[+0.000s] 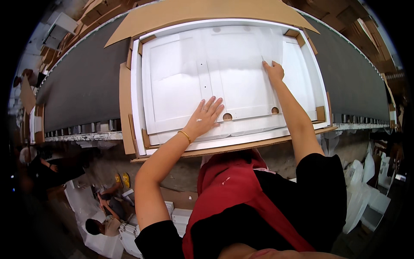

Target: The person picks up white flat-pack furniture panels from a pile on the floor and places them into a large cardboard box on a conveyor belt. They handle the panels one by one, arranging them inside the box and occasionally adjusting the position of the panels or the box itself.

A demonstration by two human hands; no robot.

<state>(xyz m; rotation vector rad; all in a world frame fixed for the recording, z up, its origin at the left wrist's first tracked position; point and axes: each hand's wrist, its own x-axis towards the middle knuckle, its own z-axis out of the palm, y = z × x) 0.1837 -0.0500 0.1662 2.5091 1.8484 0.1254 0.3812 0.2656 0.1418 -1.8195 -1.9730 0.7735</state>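
Observation:
A white panel (172, 97) with grooved edges and small dark holes lies inside a shallow open cardboard box (125, 99) lined with white strips. Over its far part lies a thin translucent white sheet (233, 47). My left hand (204, 115) rests flat on the panel near the front, fingers spread, and holds nothing. Farther off to the right, my right hand (274, 72) is closed with thumb and forefinger pinched at the sheet's near right edge. Two round cutouts (227, 116) show brown near the panel's front edge.
The box sits on a dark conveyor belt (82, 82) running left and right. Cardboard corner pieces (320, 114) fill the box corners, and a flap (215, 11) lies open behind. At lower left, a person (108, 216) is low beside white parts. Wrapped white pieces (358, 194) stand at right.

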